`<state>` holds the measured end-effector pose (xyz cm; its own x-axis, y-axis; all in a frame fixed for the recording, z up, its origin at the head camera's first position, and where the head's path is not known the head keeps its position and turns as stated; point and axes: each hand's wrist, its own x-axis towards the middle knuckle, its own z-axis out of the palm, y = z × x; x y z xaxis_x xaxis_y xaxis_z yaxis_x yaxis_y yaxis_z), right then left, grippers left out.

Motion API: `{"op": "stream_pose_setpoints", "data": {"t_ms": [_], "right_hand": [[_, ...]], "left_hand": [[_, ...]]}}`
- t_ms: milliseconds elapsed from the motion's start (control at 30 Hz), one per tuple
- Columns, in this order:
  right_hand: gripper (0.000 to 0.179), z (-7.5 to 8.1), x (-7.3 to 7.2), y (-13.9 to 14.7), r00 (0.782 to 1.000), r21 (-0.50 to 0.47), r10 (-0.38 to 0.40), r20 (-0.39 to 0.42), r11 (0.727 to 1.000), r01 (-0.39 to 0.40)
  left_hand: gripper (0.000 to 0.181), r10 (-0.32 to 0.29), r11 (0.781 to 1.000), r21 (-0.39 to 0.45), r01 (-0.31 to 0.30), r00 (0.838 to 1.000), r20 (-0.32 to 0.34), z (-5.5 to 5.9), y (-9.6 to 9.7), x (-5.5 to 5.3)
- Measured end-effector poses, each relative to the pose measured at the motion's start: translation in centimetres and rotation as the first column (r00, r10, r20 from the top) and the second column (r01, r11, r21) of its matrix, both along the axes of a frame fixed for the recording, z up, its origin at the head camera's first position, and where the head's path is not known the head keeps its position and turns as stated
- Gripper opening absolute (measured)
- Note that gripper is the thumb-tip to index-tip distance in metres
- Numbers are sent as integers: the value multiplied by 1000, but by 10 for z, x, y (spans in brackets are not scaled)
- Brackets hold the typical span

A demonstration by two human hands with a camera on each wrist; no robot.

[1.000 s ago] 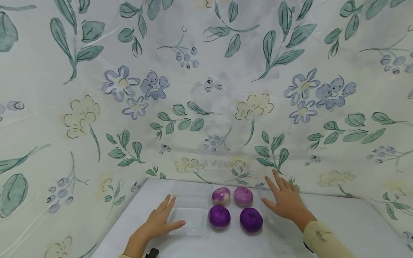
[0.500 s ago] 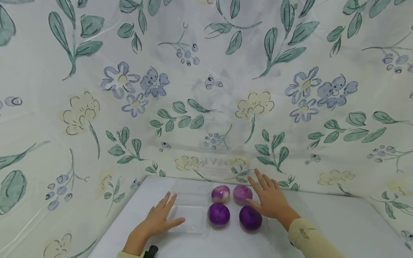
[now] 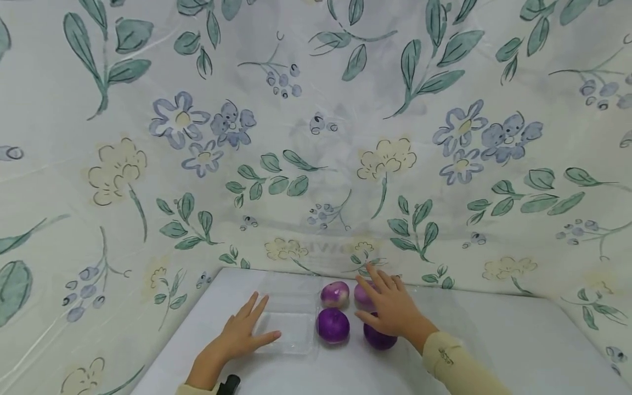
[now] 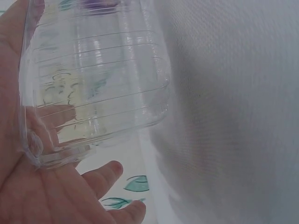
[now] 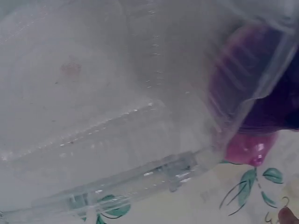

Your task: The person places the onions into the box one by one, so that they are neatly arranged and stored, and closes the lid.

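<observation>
My left hand (image 3: 242, 332), fingers spread and straight, lies at the left side of a clear plastic container (image 3: 291, 332); in the left wrist view its palm is against the ribbed wall. My right hand (image 3: 395, 310) extends across the right-hand onions, fingers straight and apart. Two dark purple onions, left (image 3: 333, 326) and right (image 3: 380, 339), stand in the near row. Behind them are a pink-and-white onion (image 3: 336, 294) and a pink one (image 3: 362, 294), both right-hand onions partly hidden. Clear plastic (image 5: 93, 135) fills much of the right wrist view, purple onions showing beyond it.
All stands on a white table (image 3: 503, 340), its far edge close to a floral sheet (image 3: 316, 164) hanging behind and at the sides. A dark wrist device (image 3: 229, 384) shows at the left cuff.
My right hand has moved left, from beside the onions to over the right-hand ones, fingers still extended. My left hand has stayed by the container.
</observation>
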<state>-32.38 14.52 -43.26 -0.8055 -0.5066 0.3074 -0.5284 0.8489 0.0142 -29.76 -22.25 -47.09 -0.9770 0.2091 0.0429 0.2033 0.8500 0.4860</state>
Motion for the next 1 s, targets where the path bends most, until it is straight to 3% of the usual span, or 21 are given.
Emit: {"op": "stream_pose_setpoints", "data": {"t_ms": [300, 433, 567, 767, 867, 1000], "right_hand": [[83, 8, 3, -22, 980, -86, 40, 194, 996, -23], [89, 8, 5, -33, 952, -181, 95, 290, 983, -43], [93, 6, 5, -45, 913, -302, 158, 377, 952, -40], [85, -3, 6, -63, 873, -434, 245, 422, 900, -43], [79, -7, 6, -69, 871, -452, 248, 424, 891, -33], [77, -12, 5, -74, 883, -437, 222, 414, 899, -21]], "left_hand": [[98, 3, 1000, 15, -2, 1000, -16, 3, 1, 0], [98, -2, 1000, 21, 2, 1000, -12, 1, 2, 0], [98, -1, 1000, 19, 1, 1000, -6, 0, 1, -1], [101, -1, 999, 41, 1, 1000, 3, -2, 0, -2], [102, 1, 999, 52, -2, 1000, 11, -3, -1, -3], [102, -10, 997, 74, 8, 1000, 19, -2, -1, -2]]}}
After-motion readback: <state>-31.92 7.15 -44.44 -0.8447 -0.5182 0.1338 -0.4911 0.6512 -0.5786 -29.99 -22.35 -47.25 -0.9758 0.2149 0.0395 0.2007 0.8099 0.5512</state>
